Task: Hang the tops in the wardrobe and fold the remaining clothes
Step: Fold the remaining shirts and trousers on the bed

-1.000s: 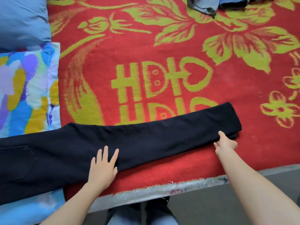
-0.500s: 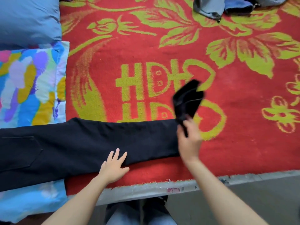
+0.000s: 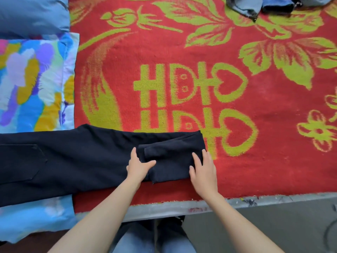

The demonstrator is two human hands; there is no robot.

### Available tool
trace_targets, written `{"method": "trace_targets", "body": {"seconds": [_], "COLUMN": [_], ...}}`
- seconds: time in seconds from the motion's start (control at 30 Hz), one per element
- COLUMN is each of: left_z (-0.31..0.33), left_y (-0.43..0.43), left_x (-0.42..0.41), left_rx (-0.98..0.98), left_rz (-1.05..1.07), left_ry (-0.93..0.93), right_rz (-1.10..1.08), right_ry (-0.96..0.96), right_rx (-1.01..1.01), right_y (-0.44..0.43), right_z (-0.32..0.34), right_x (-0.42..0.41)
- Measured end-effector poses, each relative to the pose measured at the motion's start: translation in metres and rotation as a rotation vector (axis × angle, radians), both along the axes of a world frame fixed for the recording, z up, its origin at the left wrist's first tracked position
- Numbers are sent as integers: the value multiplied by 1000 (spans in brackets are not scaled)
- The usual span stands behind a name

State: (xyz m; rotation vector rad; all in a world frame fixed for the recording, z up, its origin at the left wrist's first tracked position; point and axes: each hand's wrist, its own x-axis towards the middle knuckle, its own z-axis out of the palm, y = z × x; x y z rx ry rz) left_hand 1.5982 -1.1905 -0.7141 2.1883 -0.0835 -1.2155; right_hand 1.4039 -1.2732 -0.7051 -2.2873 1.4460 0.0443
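Black trousers [image 3: 73,157] lie flat across the near edge of the bed, waist end running off the left side, a back pocket visible there. The leg ends are folded back over the legs, forming a doubled patch [image 3: 171,157] at the right. My left hand [image 3: 137,166] rests flat on the left edge of that folded patch, thumb stretched over it. My right hand [image 3: 203,168] presses flat on its right end, fingers straight. A small heap of grey and blue clothes [image 3: 262,5] lies at the far top right.
A red blanket [image 3: 182,52] with yellow-green flowers and lettering covers the bed. A colourful pillow [image 3: 31,83] and a blue pillow [image 3: 32,13] lie at the left. The bed's grey front edge [image 3: 182,207] runs below my hands, with grey floor beyond.
My right hand carried the trouser leg ends leftwards, laid them down over the legs and let go. Both hands now lie flat on the folded part; the left hand shifted right.
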Motion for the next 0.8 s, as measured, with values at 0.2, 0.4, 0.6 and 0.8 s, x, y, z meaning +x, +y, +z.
{"method": "trace_targets", "body": {"seconds": [0.2,0.4,0.6,0.8], "left_z": [4,20,11,13], "left_y": [-24,-7,35,37], "left_x": [7,37,7,-17], "left_rx": [-113,203,211,293], "left_rz": [101,-171,-1021,-1171], "left_ry": [-132,-360,-804,-469], "right_rz": [-336,-233,-682,-798], "right_ry": [-145,-79,-252,-446], "right_rx": [402,522,655,612], "right_y": [-27,-29,-34,-68], "right_z": [5,-7,-8,39], "right_x": [-3,3,8,9]}}
